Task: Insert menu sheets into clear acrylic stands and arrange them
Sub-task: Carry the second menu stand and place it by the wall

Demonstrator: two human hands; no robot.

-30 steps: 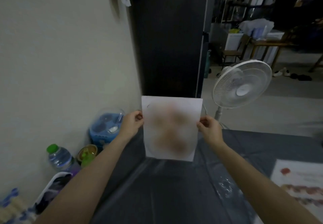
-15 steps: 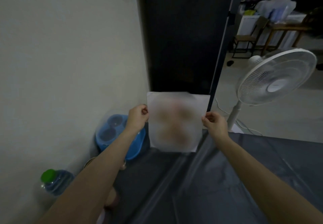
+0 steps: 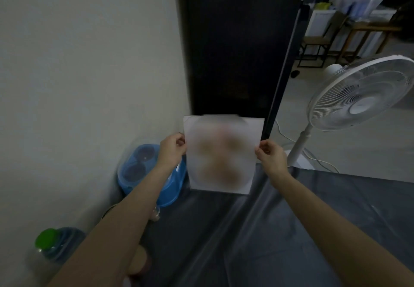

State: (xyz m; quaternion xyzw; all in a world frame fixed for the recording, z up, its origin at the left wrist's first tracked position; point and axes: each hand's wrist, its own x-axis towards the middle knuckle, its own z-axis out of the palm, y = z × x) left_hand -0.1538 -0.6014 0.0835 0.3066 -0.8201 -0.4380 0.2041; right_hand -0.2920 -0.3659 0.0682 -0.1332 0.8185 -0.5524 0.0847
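Looks pretty early on, I'd say. Nearest is the dark grey plastic-covered table, no clear acrylic stand anywhere in view. Above its far edge, left hand and right hand each pinch a side of the white printed menu sheet, held upright in the air. Inserting and arranging both seem left to do.
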